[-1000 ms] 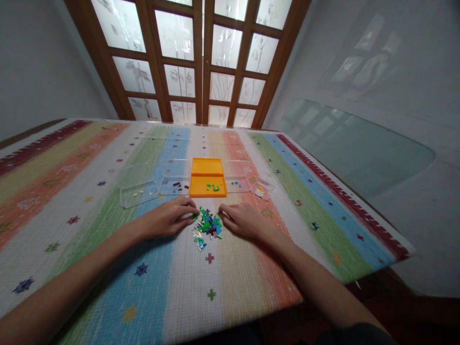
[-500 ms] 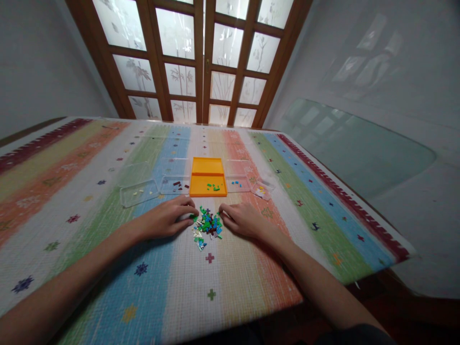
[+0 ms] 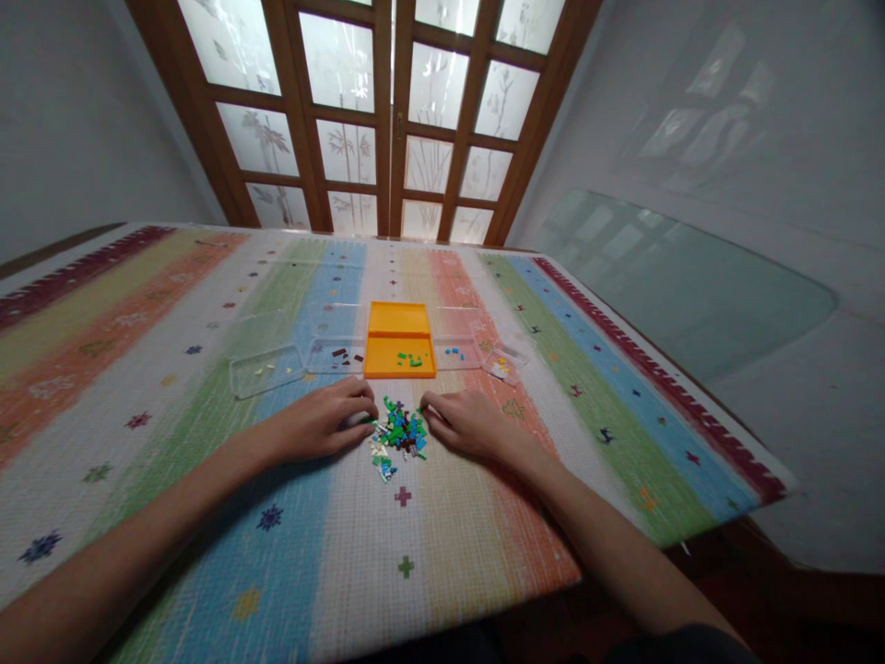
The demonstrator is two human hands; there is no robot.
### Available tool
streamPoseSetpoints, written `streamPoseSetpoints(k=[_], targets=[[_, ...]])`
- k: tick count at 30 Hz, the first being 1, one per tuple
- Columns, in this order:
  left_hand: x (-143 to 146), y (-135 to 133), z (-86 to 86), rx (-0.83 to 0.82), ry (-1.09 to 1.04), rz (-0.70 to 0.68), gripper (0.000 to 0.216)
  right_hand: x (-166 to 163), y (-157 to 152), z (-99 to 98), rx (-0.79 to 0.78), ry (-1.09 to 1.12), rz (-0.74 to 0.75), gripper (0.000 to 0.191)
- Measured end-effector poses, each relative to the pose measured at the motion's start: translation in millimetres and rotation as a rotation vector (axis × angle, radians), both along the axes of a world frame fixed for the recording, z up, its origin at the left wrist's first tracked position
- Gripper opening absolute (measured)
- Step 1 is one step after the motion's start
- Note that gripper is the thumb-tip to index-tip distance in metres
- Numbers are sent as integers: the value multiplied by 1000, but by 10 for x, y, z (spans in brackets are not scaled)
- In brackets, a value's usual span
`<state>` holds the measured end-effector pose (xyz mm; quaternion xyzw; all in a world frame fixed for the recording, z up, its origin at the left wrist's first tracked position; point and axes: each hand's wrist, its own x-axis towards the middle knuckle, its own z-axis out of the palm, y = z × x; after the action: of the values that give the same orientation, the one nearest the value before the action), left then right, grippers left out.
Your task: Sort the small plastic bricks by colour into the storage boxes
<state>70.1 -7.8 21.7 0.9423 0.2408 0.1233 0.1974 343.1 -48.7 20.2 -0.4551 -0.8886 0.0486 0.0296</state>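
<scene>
A small heap of mixed toy building bricks (image 3: 401,430), green, blue, white and dark red, lies on the striped tablecloth (image 3: 359,563). My left hand (image 3: 328,420) rests at the heap's left edge, its fingers bent and a gap showing between thumb and forefinger. On the opposite side, my right hand (image 3: 466,422) has its fingers drawn together against the heap's edge. Whatever its fingertips may hold is too small to make out. Just beyond the hands stands an opened orange case (image 3: 377,360) with several green bricks (image 3: 413,361) inside.
Left of the case are a clear box (image 3: 318,367) with dark red bricks (image 3: 338,353) and another clear box (image 3: 239,380) with white pieces. To its right, one clear box (image 3: 470,354) holds blue bricks, and a smaller box (image 3: 510,376) holds yellow pieces. Glazed doors (image 3: 387,138) stand behind.
The left fingers have shifted very slightly, and less of the green piece by them shows. The right hand and the boxes look the same.
</scene>
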Motion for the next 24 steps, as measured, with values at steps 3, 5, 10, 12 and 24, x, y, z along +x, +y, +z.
streamPoseSetpoints(k=[3,5,10,12,24], targets=[[5,2,-5,4,-8,3,23,1,3,-10,4,-9,1,24],[6,6,-10,2,-19,3,22,5,3,-19,7,-9,4,23],[2,22,-35,-6,-52,-14,21,12,7,-33,14,-13,3,22],[0,25,-50,12,-50,-20,21,9,8,-30,13,-19,0,22],[23,14,-63,178,14,-24,17,21,13,-59,28,-15,6,22]])
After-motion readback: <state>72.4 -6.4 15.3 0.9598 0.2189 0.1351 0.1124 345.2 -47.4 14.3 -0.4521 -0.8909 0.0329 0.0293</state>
